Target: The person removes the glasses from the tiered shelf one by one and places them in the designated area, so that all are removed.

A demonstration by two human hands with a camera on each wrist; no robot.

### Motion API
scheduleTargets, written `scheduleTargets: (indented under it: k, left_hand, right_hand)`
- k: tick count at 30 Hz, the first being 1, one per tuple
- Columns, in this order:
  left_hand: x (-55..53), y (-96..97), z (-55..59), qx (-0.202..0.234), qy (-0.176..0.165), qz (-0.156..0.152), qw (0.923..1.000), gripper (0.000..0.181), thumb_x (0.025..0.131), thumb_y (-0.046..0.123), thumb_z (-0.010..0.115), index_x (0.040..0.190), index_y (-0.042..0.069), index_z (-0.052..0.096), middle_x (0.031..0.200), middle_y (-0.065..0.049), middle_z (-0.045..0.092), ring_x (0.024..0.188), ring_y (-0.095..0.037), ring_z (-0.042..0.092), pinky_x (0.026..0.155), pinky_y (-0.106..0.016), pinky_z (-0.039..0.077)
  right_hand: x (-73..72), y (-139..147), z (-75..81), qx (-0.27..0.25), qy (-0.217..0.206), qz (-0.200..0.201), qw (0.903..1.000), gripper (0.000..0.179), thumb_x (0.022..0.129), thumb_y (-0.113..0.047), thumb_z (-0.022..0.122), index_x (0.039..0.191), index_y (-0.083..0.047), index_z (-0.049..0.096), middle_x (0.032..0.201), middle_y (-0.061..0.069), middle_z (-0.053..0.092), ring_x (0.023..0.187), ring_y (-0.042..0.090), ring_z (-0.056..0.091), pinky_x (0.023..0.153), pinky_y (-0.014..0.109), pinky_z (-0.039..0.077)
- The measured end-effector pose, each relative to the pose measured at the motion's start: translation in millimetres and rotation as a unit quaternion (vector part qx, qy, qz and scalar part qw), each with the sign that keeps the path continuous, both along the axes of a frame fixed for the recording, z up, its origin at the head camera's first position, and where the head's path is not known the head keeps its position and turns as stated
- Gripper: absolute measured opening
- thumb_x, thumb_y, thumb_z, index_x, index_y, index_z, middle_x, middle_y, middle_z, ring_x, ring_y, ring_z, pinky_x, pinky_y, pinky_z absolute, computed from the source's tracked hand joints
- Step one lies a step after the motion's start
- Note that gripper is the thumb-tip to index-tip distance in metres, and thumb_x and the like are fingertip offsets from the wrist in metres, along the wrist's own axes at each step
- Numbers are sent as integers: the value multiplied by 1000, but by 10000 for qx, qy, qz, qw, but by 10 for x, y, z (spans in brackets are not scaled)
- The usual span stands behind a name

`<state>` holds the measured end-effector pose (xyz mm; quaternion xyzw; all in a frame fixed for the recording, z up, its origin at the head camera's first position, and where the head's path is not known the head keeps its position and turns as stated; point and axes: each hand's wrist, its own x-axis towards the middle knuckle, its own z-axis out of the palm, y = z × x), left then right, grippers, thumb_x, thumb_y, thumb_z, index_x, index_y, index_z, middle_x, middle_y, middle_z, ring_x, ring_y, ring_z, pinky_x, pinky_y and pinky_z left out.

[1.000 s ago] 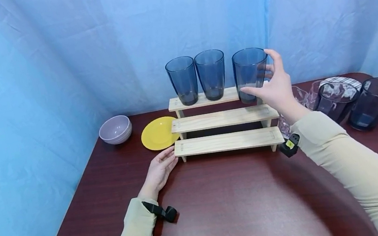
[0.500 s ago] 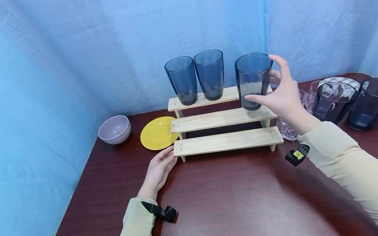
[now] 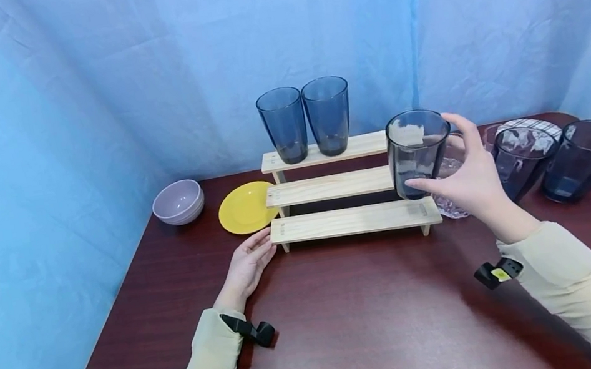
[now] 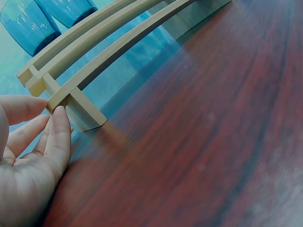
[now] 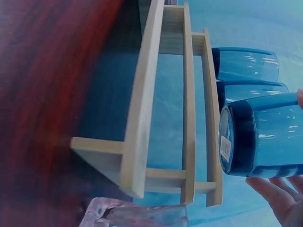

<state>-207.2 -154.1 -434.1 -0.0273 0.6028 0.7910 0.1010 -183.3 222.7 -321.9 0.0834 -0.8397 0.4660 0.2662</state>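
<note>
My right hand (image 3: 473, 181) grips a blue-tinted drinking glass (image 3: 416, 148) between thumb and fingers. The glass is upright, in front of the right end of the three-step wooden rack (image 3: 357, 220), covering part of its upper steps. In the right wrist view, a pale sticker shows on the underside of the held glass (image 5: 260, 135). At the rack's lowest left corner, my left hand (image 3: 250, 266) pinches the board end with thumb and fingertips, seen closer in the left wrist view. Two matching glasses, a left one (image 3: 284, 126) and a right one (image 3: 329, 115), stand side by side on the top step.
A lilac bowl (image 3: 179, 202) and a yellow plate (image 3: 246, 208) lie left of the rack. To its right are clear patterned glassware (image 3: 450, 205), several dark glasses (image 3: 584, 159) and a checked white item (image 3: 528, 128). Blue curtains (image 3: 199, 65) hang behind the dark table (image 3: 359, 314).
My right hand has carried the glass from the top step's right end downward, to the right and toward me. My left hand has stayed at the rack's corner.
</note>
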Motion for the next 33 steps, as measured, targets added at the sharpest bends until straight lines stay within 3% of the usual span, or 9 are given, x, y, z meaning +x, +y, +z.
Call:
scheduleTargets:
  k: [5,8,15,24,33]
  left_hand:
    - [-3,-1,-11,17,32,-13,10000,45,96,-7,41,141,-9,35,103,4,58,92,-2,59,84,-16,51]
    - [-5,0,-13,9,24,-31,10000,45,96,-7,41,141,-9,35,102,4,58,92,-2,59,84,-16,51]
    - [-7,2,-3,-6,14,-5,10000,45,95,-7,42,140,-9,36,104,2,58,92,-2,59,84,-17,51]
    - [1,-1,4,-27,-127,29,9999,45,96,-7,42,140,-8,36,112,-2,56,93,-3,59,84,-17,51]
    - [6,2,23,31,-84,26,10000,45,96,-8,41,141,-8,35,105,2,57,91,-2,59,83,-16,51]
  right_hand:
    - [110,73,-85,-254,111,423,9987,106,58,6,86,144,-21,30,107,-23,57,96,-14,55,66,7,50]
    - [188,112,-120,-207,98,459,9987,107,57,8,85,144,-18,29,105,-30,55,91,-15,56,63,7,50]
    - [352,211,-146,-12,17,486,9988,110,55,11,85,145,-17,28,107,-33,54,77,-14,60,63,8,51]
    - [521,432,-229,214,-49,311,9993,113,53,13,85,146,-16,27,110,-35,52,90,-19,54,66,3,48]
    - [684,705,-270,-31,162,468,9988,116,49,29,75,146,-9,23,115,-25,58,79,-10,63,66,8,51]
